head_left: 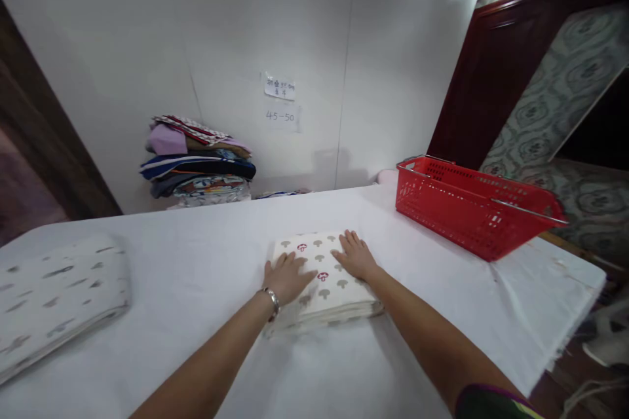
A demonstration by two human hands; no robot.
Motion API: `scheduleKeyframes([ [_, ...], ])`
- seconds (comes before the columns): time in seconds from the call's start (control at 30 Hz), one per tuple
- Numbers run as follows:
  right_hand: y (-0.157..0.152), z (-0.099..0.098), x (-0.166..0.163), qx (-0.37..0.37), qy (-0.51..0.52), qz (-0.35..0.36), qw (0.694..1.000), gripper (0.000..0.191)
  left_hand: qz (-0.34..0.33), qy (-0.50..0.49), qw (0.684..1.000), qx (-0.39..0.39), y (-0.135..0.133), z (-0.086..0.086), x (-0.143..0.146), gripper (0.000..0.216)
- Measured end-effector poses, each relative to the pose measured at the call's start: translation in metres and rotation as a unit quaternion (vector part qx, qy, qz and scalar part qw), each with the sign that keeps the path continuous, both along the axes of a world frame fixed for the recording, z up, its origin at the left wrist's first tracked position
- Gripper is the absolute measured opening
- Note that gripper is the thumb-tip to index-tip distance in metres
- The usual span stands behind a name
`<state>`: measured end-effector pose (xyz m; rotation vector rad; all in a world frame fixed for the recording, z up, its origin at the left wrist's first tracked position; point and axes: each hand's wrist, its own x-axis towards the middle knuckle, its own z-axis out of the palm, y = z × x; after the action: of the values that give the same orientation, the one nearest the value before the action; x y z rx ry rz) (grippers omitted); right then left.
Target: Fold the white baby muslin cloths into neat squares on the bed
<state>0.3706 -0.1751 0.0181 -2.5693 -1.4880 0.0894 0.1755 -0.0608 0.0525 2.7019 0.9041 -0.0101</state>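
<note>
A folded white cloth with grey and red mushroom prints lies in front of me on the white-covered table. My left hand rests on its left part, fingers spread, with a silver bracelet at the wrist. On the right part of the same cloth my right hand lies flat, its fingers apart. Neither hand grips anything. The cloth is folded in several layers, which show along its near edge. At the left of the table lies another folded white cloth with grey prints, somewhat blurred.
A red perforated basket with metal handles stands at the back right of the table. Behind the table's far edge is a stack of folded fabrics against the white wall. Two paper notes are stuck there.
</note>
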Motion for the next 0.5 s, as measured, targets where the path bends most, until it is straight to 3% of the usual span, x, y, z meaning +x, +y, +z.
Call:
scheduleKeyframes([
  [0.1,0.0,-0.001,-0.001,0.013,-0.01,0.004,1.0,0.071,0.006,-0.039,0.997,0.067,0.014,0.007,0.018,0.068],
  [0.3,-0.005,-0.001,-0.001,0.013,-0.004,0.018,1.0,0.069,0.048,-0.016,0.998,0.032,0.038,-0.035,0.024,0.074],
  [0.4,0.006,0.016,0.0,-0.026,0.017,0.013,0.999,0.072,0.042,-0.025,0.998,0.032,0.04,-0.043,0.022,0.075],
  [0.5,0.03,0.036,-0.002,0.003,0.015,0.039,0.999,0.077,0.048,-0.024,0.998,0.034,0.037,-0.039,0.022,0.074],
])
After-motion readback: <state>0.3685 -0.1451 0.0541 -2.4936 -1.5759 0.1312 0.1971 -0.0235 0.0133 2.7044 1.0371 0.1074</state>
